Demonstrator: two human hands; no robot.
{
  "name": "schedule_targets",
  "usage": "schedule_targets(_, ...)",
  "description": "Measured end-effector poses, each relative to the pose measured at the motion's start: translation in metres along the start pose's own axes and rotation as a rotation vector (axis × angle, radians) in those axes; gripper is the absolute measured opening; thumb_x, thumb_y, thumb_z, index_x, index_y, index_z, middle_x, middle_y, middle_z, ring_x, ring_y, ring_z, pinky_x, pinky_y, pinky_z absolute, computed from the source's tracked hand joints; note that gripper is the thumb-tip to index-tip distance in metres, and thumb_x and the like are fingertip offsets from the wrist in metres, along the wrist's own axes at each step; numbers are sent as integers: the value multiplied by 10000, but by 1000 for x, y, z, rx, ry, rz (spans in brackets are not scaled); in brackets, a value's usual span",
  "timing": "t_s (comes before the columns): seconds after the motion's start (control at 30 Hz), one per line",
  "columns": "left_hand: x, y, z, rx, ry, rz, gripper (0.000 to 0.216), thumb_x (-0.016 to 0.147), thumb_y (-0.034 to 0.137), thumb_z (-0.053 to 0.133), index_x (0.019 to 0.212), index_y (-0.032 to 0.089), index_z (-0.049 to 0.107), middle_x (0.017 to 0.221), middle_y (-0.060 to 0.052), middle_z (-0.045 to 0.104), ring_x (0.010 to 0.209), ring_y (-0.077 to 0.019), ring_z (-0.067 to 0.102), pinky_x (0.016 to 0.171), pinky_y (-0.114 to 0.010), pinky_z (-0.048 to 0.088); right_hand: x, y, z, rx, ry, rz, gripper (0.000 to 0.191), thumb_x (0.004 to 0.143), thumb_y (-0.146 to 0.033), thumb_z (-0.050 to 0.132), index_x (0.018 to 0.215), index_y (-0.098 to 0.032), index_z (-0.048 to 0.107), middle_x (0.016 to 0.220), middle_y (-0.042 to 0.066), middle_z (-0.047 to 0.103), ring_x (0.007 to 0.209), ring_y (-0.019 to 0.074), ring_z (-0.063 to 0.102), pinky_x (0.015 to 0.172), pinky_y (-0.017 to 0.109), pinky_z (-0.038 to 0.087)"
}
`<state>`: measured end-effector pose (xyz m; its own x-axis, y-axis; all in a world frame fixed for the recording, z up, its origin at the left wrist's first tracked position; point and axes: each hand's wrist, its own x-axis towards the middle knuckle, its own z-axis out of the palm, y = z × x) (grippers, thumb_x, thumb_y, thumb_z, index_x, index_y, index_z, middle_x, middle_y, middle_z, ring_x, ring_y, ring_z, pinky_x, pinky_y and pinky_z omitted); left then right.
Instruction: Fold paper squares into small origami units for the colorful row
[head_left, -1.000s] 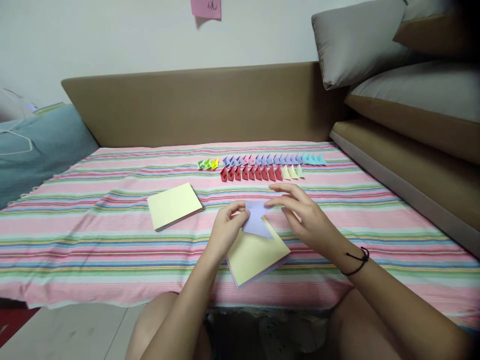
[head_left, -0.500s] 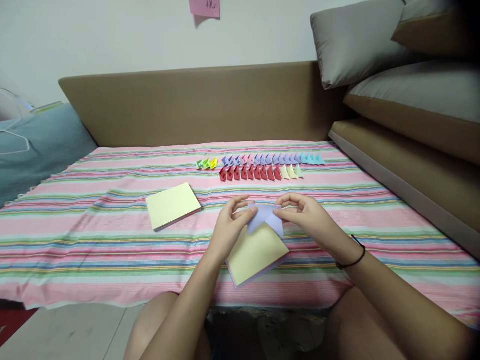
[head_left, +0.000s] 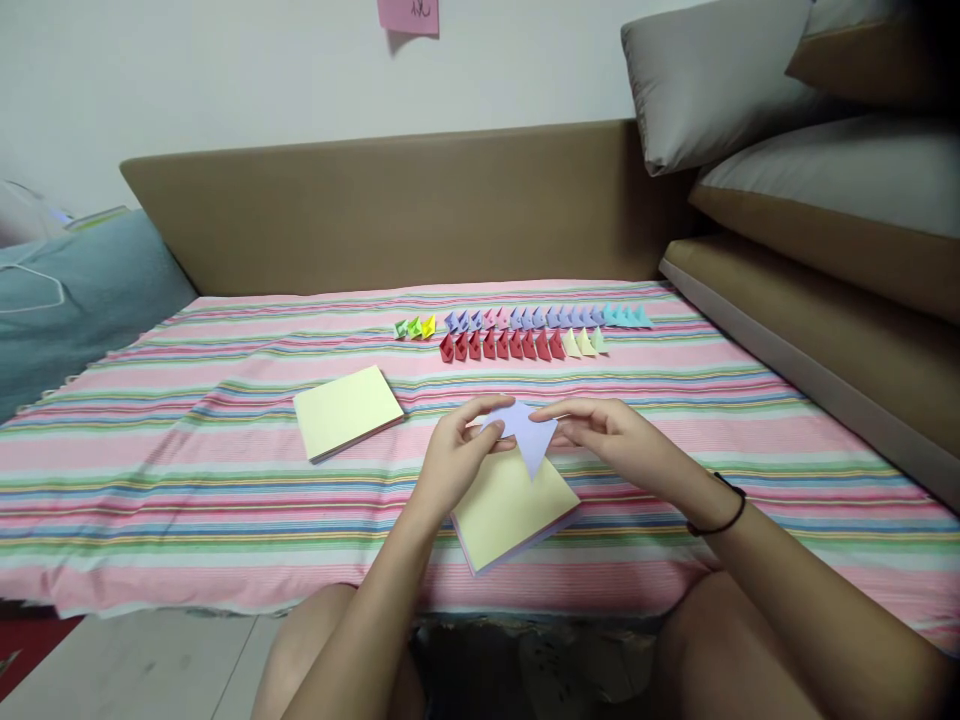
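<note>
A pale purple sheet of folded paper point(head_left: 532, 440) is held between my two hands, one pointed flap hanging downward. My left hand point(head_left: 465, 440) pinches its left side between thumb and fingers. On the right edge, my right hand point(head_left: 600, 425) grips it with thumb and fingers; part of the paper is hidden behind the fingertips. Just beneath lies a stack of paper point(head_left: 514, 515) with a pale yellow sheet on top and purple edges showing below.
Another pale yellow paper stack point(head_left: 349, 410) lies to the left. Two rows of small folded paper boats, red ones point(head_left: 502, 346) in front and purple ones point(head_left: 562, 317) behind, stand farther back on the striped cloth point(head_left: 225, 450). Cushions point(head_left: 825, 200) are piled at the right.
The purple paper has been turned and its flaps shifted, so a point now hangs down in the middle. Both hands have changed their hold slightly; the stacks have stayed put.
</note>
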<state>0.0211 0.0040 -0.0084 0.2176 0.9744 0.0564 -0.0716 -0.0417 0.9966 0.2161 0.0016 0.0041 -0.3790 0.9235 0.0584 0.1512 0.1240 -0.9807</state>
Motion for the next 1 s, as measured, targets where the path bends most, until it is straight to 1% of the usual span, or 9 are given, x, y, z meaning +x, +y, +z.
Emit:
schedule_targets(0.1, 0, 0, -1, 28, 24, -62, 311, 735, 292, 673, 1027, 187, 686, 936, -53, 706, 726, -160, 684, 741, -267, 551, -1, 0, -5, -47, -34, -35, 263, 764, -217, 601, 1012, -224, 688, 1073, 48, 677, 1021, 220, 624, 898, 395, 502)
schedule_targets(0.17, -1, -1, -1, 63, 32, -67, 352, 722, 308, 692, 1053, 189, 684, 794, -45, 719, 694, -179, 687, 692, -268, 552, 0, 0, -7, -80, -16, -44, 248, 743, -235, 640, 983, -224, 703, 1047, 49, 689, 980, 228, 641, 869, 388, 517)
schedule_targets(0.23, -1, -1, 0, 114, 32, -44, 371, 713, 319, 702, 1059, 187, 684, 749, -42, 720, 662, -183, 682, 656, -270, 551, 0, 1, -7, -116, 10, -49, 216, 730, -277, 668, 930, -219, 720, 995, 50, 704, 939, 232, 653, 835, 375, 527)
schedule_targets(0.37, -3, -2, 1, 104, 19, -20, 363, 716, 313, 699, 1051, 173, 687, 766, -46, 728, 708, -188, 682, 671, -271, 551, 0, -2, -6, -137, 9, 0, 265, 698, -373, 708, 908, -211, 719, 943, 58, 717, 881, 241, 665, 771, 361, 530)
schedule_targets(0.47, -3, -1, 1, 76, 21, -1, 348, 708, 294, 707, 1031, 166, 691, 758, -44, 729, 707, -180, 681, 670, -256, 542, -1, -3, -5, -160, 31, -17, 241, 733, -407, 673, 834, -191, 705, 885, 61, 712, 851, 223, 656, 754, 336, 513)
schedule_targets(0.7, -3, -3, 4, 25, 54, 15, 313, 724, 305, 687, 998, 153, 686, 830, -65, 729, 729, -184, 674, 666, -259, 523, 1, -2, 6, -49, 136, 12, 264, 731, -425, 668, 743, -166, 616, 716, 29, 654, 706, 174, 641, 674, 296, 502)
schedule_targets(0.83, -3, -3, 5, -42, 28, 73, 402, 722, 258, 685, 1111, 191, 608, 992, -62, 705, 761, -153, 668, 703, -239, 516, 1, -2, 13, 7, 200, 13, 264, 717, -414, 685, 716, -172, 580, 675, 12, 632, 682, 161, 636, 652, 276, 498)
schedule_targets(0.9, -3, -2, 6, -73, 20, 63, 471, 727, 246, 680, 1176, 204, 544, 970, -58, 706, 735, -145, 668, 676, -228, 512, 0, -2, 15, 18, 232, 25, 255, 723, -398, 683, 699, -175, 562, 660, 10, 634, 667, 155, 633, 639, 267, 493)
schedule_targets(1.0, -3, -2, 6, -105, 24, 39, 492, 724, 242, 685, 1182, 193, 509, 939, -59, 706, 722, -148, 670, 652, -222, 510, -1, -1, 17, 14, 260, 24, 229, 746, -363, 662, 683, -177, 544, 671, 16, 647, 663, 147, 630, 630, 258, 485)
